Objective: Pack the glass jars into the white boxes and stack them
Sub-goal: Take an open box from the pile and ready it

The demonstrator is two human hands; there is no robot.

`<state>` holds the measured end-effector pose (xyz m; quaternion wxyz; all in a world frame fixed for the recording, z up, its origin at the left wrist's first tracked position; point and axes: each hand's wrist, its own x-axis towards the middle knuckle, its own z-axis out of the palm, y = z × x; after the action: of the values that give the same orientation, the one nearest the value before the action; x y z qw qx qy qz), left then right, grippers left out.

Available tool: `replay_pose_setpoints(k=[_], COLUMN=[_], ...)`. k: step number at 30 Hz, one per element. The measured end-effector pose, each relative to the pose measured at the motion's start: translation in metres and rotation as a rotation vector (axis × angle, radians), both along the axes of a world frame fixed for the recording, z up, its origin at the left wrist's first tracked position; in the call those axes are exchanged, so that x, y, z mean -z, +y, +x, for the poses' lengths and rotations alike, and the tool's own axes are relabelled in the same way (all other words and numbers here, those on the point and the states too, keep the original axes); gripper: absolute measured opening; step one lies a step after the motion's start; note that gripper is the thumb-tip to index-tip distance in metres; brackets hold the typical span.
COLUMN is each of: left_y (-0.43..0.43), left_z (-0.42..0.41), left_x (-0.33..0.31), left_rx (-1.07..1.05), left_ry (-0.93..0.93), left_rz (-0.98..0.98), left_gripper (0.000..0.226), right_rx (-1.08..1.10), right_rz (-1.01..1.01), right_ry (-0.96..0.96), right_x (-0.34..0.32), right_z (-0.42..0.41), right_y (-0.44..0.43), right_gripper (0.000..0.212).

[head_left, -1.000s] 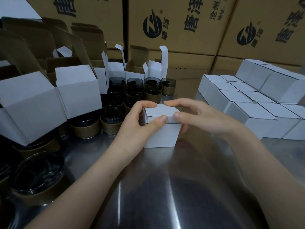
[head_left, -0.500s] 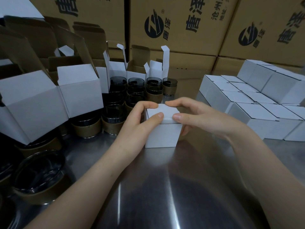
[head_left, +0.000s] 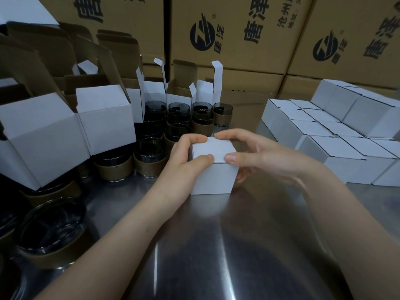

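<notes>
Since a second before, the lid of the white box [head_left: 213,178] had gone from slightly raised, with a gap along its left side, to lying flat and closed. Both thumbs had slid closer together on its front edge.

The box stood on the steel table [head_left: 216,245], just in front of the rows of glass jars [head_left: 149,156] and well apart from the closed boxes [head_left: 324,135] stacked at the right. Whether a jar sat inside could not be seen.

The left hand [head_left: 181,163] grasped the box at its top left corner, with fingers curled over the far edge and the thumb pressing the near edge. The right hand [head_left: 259,154] pinched the lid from the other side, with its forefinger on the far edge and its thumb on the near one.

The step in hand looked like seating the lid. To do it well, the thumbs probably needed to run along the front edge until the tuck flap was fully home and the top sat flush, with only light pressure so the thin card did not buckle. A flat top mattered, since the box would likely be stacked with the others. When it came to be lifted, a grip on both sides would help, because a jar inside would make it heavy at the bottom.

Open boxes [head_left: 104,118] waited at the left, with brown cartons [head_left: 227,29] stacked behind.
</notes>
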<state>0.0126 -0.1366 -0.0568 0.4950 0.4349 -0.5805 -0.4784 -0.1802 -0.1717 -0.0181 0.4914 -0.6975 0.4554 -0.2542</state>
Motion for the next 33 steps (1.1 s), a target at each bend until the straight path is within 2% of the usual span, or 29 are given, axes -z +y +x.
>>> replay_pose_setpoints(k=[8,12,14,16,20,22,25,27,29,33], left_y=[0.001,0.000,-0.001,-0.001,0.002,0.005,0.006,0.008,0.011,0.013], left_z=[-0.002,-0.002,-0.002,-0.003,-0.007,-0.009,-0.009,-0.009,-0.009,-0.008], left_x=[0.000,0.003,0.006,0.007,0.006,0.005,0.003,0.002,0.000,-0.003], left_rx=[-0.003,-0.035,-0.062,-0.086,-0.082,-0.073,-0.077,-0.084,-0.093,-0.101], left_ry=[0.020,0.070,0.107,0.119,0.139,0.211,0.317,0.389,0.383,0.296], left_rz=[-0.002,-0.013,-0.012,-0.002,0.013,0.050,0.128,0.142,0.130,0.087], left_gripper=[0.038,0.052,0.056,0.055,0.057,0.057,0.048,0.035,0.025,0.023], right_rx=[0.028,0.058,0.109,0.205,0.411,0.476,0.488,0.455,0.460,0.566], right_rz=[-0.020,-0.061,-0.106,-0.181,-0.488,-0.543,-0.511,-0.483,-0.483,-0.583], right_ry=[0.024,0.064,0.105,0.159,0.279,0.309,0.343,0.380,0.400,0.390], right_x=[-0.005,-0.010,-0.012,-0.009,0.007,0.014,0.022,0.026,0.028,0.025], right_z=[0.003,0.008,0.011,0.015,0.027,0.035,0.045,0.048,0.047,0.034], right_y=[0.006,0.014,0.018,0.025,0.043,0.054,0.067,0.072,0.071,0.065], right_gripper=[0.039,0.035,0.026,0.015,0.006,0.018,0.060,0.080,0.082,0.058])
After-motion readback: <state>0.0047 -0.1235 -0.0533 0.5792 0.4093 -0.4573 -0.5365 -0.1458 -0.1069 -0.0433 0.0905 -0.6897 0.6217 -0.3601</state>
